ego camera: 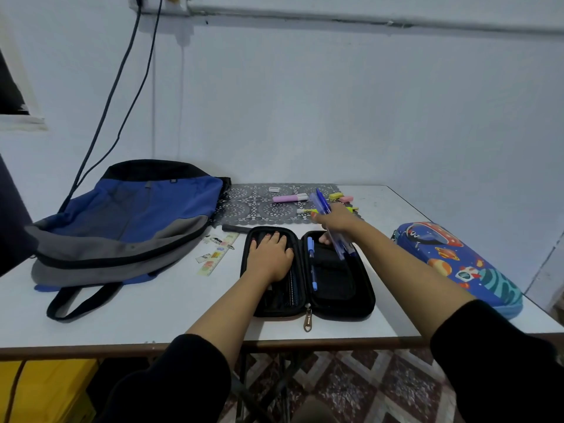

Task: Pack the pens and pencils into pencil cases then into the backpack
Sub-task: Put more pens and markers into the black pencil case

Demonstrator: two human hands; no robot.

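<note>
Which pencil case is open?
The black pencil case in the middle lies unzipped and spread flat under both hands. The blue space-picture case to its right is closed.

A black pencil case (308,271) lies open at the white table's (152,309) centre. The left hand (270,254) presses flat on its left half. The right hand (335,221) grips a bundle of blue pens (331,224) over the right half, where another blue pen (312,264) sits. A blue backpack (128,221) lies at nine o'clock, a space-print pencil case (457,264) at three, highlighters (290,198) at twelve.
</note>
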